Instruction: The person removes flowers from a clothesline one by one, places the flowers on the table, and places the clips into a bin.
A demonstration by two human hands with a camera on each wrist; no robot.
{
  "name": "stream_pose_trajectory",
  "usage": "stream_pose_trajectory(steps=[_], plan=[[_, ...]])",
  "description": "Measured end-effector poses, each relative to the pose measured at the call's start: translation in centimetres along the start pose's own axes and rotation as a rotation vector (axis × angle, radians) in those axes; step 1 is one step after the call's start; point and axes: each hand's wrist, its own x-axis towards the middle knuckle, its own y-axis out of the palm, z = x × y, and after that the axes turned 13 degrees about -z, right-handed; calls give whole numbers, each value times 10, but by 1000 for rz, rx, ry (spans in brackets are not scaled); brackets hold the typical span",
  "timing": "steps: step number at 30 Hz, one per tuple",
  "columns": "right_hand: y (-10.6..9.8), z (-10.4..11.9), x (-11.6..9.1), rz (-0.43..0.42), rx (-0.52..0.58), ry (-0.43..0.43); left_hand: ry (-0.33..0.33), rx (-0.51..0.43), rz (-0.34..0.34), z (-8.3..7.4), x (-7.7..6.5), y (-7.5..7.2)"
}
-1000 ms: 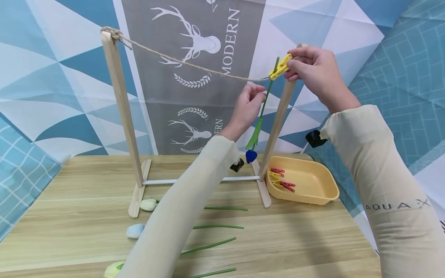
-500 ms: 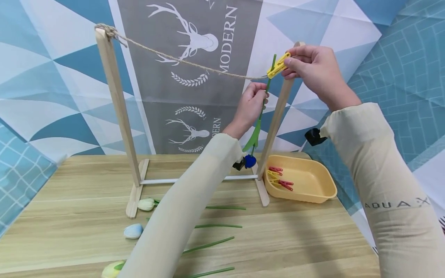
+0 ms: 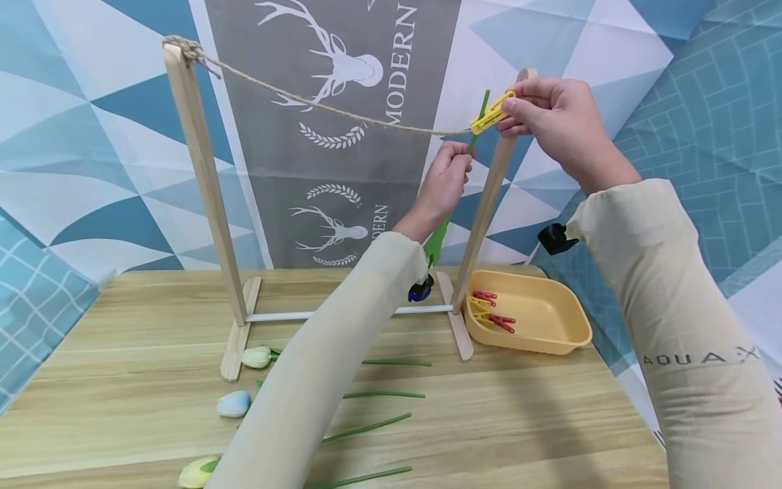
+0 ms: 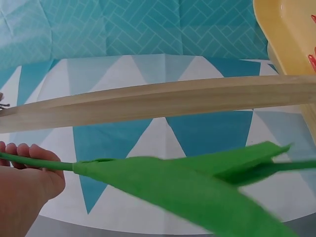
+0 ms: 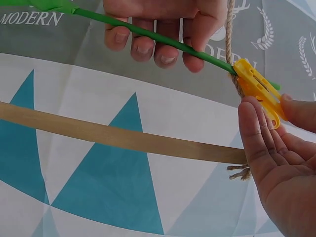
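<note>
My right hand (image 3: 565,129) pinches a yellow clothespin (image 3: 492,113) beside the right post of a wooden stand. In the right wrist view, the clothespin's jaws sit over the twine line (image 5: 229,37) and the green stem (image 5: 168,42) of an artificial tulip. Just below, my left hand (image 3: 444,180) holds that stem between thumb and fingers. The tulip hangs head down, its green leaf (image 4: 163,180) filling the front of the left wrist view. Its blue head (image 3: 419,295) is partly hidden behind the left wrist's black camera.
The stand's left post (image 3: 201,170) carries the knotted twine end. A yellow basin (image 3: 559,346) with several red and yellow clothespins stands right of the stand. On the wooden table (image 3: 519,421) lie a white tulip (image 3: 256,356), a pale blue tulip (image 3: 233,404) and a yellow tulip (image 3: 198,472).
My left hand has come in to the stem and now grips it. The tulip's lower end has swung left behind my left wrist. My right hand keeps the clothespin near the same spot.
</note>
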Motion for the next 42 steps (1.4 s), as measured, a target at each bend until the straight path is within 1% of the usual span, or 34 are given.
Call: stream_pose_trajectory(steps=[6, 10, 13, 15, 18, 21, 26, 28, 30, 32, 34, 37, 39, 42], plan=[[1, -1, 0, -4, 7, 3, 13, 76, 6, -3, -1, -2], [1, -1, 0, -11, 42, 8, 30, 111, 17, -6, -1, -3], [1, -2, -1, -13, 90, 1, 53, 136, 19, -6, -1, -4], [0, -4, -1, -16, 147, -7, 77, 159, 15, -6, -1, -6], [-1, -7, -2, -33, 251, -18, 140, 180, 1, -5, 0, -9], [-2, -8, -4, -56, 366, -22, 182, 206, -5, -4, -1, -14], [-9, -7, -8, -96, 560, -4, 206, 272, 27, -2, -6, -26], [-13, -7, -10, -123, 626, 18, 232, 292, 47, -2, -9, -31], [-16, -9, -13, -149, 675, 34, 271, 325, 78, -1, -14, -35], [-20, -14, -18, -169, 701, 48, 343, 380, 112, 0, -22, -39], [-24, -20, -22, -181, 722, 61, 434, 479, 148, 2, -32, -44], [-30, -31, -28, -191, 738, 109, 555, 647, 194, 5, -49, -50], [-32, -41, -31, -196, 733, 153, 610, 742, 224, 9, -61, -54], [-35, -59, -36, -197, 712, 225, 670, 870, 249, 18, -79, -59]])
